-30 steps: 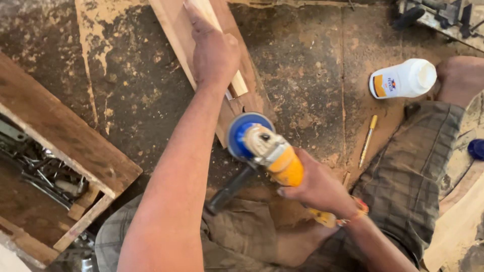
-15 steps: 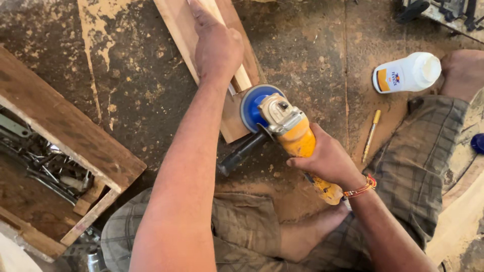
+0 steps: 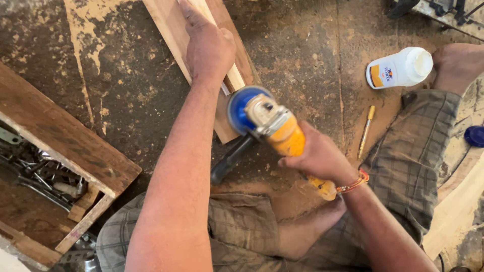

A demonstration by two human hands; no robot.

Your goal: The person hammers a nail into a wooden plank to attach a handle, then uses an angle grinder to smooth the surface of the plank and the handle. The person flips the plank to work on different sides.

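Compared with half a second earlier, the grinder (image 3: 267,126) has been drawn slightly back along the board (image 3: 174,30), and its blue guard is now seen at the board's near end. The grinder's yellow body is gripped by the right hand (image 3: 317,158), fingers closed around it, the black side handle jutting out free toward the left. The left hand (image 3: 209,48) is pressed flat on the strip (image 3: 234,78) lying on the board, just beyond the guard. A bottle (image 3: 401,68) and pen (image 3: 366,131) lie on the floor to the right.
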